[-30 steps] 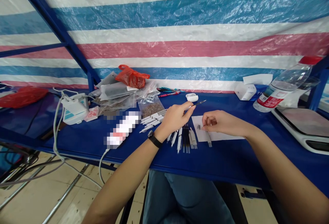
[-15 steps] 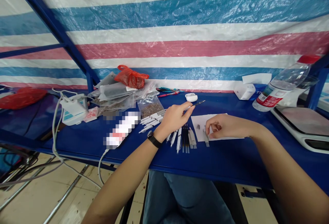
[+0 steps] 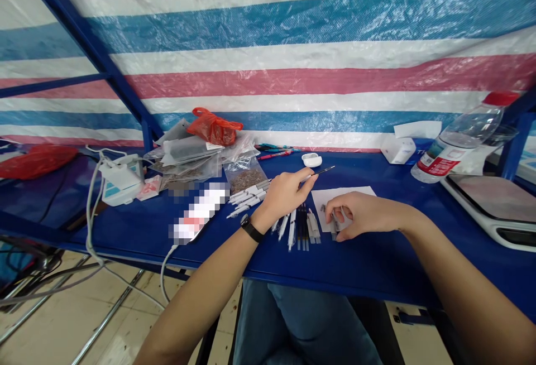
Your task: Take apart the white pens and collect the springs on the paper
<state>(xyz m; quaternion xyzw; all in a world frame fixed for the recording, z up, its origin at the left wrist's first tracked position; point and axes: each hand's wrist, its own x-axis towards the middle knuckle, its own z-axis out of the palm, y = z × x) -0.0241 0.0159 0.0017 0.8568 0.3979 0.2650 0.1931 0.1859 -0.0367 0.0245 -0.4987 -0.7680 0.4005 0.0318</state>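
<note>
My left hand [image 3: 288, 191] is closed on a thin pen refill [image 3: 324, 169], its dark length pointing right, above the table. My right hand [image 3: 360, 213] hovers low over the front edge of a white paper sheet [image 3: 366, 191]. Its thumb and curled fingers are apart, on either side of small translucent grey parts [image 3: 334, 232]; whether they touch these is unclear. Tiny metallic pieces [image 3: 322, 207] lie on the paper beside the fingertips. Between my hands are dark refills [image 3: 302, 228], white pen barrels [image 3: 292, 231] and small whitish parts [image 3: 312, 225]. More white pens [image 3: 247, 200] lie left of my left hand.
A phone [image 3: 201, 211] on a cable lies at left. Behind are plastic bags [image 3: 192, 150], a red bag [image 3: 215, 126], coloured pens [image 3: 276, 153] and a white earbud case [image 3: 311, 159]. At right stand a tilted bottle [image 3: 452, 144], a tissue pack [image 3: 404, 147] and a scale [image 3: 498, 203].
My right hand has shifted slightly left and towards me, and its thumb and fingers have spread around the translucent parts. My left hand with the refill has stayed nearly still.
</note>
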